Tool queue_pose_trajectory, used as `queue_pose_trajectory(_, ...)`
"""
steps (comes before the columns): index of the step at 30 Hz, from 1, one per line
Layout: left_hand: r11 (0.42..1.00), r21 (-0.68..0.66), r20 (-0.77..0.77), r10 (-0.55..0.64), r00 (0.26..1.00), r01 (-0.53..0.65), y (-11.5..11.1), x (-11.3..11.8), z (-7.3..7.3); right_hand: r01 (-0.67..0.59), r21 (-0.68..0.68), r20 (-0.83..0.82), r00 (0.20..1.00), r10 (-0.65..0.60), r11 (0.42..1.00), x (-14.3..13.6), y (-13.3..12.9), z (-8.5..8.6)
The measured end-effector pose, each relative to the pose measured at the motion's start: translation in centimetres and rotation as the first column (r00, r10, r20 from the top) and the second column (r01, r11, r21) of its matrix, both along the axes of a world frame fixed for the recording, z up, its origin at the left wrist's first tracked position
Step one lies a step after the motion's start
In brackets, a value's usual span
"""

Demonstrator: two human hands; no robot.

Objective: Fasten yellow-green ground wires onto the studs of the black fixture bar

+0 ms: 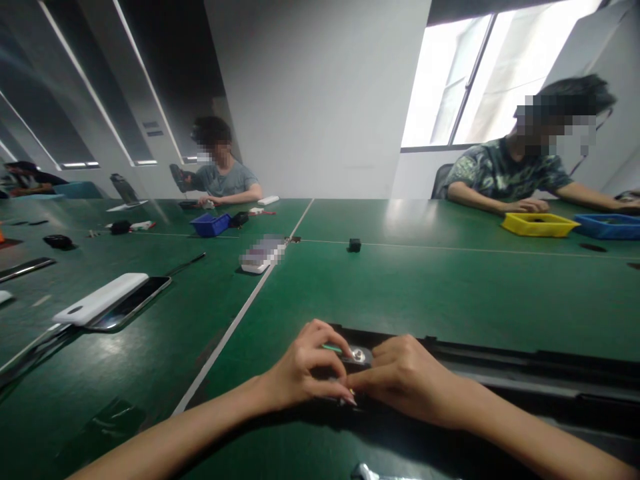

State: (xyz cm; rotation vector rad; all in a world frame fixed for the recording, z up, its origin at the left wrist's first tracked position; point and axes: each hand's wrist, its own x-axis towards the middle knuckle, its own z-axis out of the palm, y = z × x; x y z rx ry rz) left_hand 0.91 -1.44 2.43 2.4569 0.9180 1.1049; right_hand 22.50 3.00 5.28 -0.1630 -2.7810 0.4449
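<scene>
A long black rail-like piece (500, 383) lies across the table in front of me, running off to the right. At its left end is a small dark block with a silver round fitting (358, 355) on top. My left hand (317, 365) is curled at the near left side of this block, thumb and fingers closed around something small and partly hidden. A bit of green shows beside its forefinger. From the right, my right hand (407, 380) presses its closed fingers against the block; what they grip is hidden. The head of a silver wrench (365, 472) shows at the bottom edge.
On the green table (425, 287) stand a small black cube (355, 245), a white device (263, 255), a phone (133, 303) beside a white power bank (103, 297), and blue (211, 225) and yellow (539, 225) trays. Two people (225, 177) (515, 173) sit opposite.
</scene>
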Motion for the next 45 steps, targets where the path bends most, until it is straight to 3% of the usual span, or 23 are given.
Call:
queue_pose_trajectory(13,0.999,0.039,0.06,-0.027,0.998,0.025,0.2,-0.2,-0.7,-0.147,0.044,-0.013,0.989,0.148,0.988,-1.6,1.4,0.5)
queue_pose_trajectory(22,1.0,-0.012,0.075,-0.005,0.997,0.006,-0.3,-0.1,-0.3,-0.158,0.128,-0.019,0.987,0.161,0.979,-1.7,1.5,0.3)
queue_pose_trajectory(29,0.998,-0.038,0.04,0.046,0.998,-0.045,-0.8,-0.5,0.2,-0.033,0.209,-0.055,0.997,0.046,0.977,-0.8,2.1,0.7)
queue_pose_trajectory(38,0.983,0.025,0.069,0.181,0.981,-0.183,-1.7,-1.1,-0.3,0.021,0.118,0.013,1.0,-0.022,0.993,-0.5,2.5,0.4)
queue_pose_trajectory(45,0.975,0.046,0.054,0.216,0.975,-0.218,-1.8,-1.5,-0.2,0.102,0.172,-0.074,0.993,-0.091,0.98,-0.5,2.1,0.6)
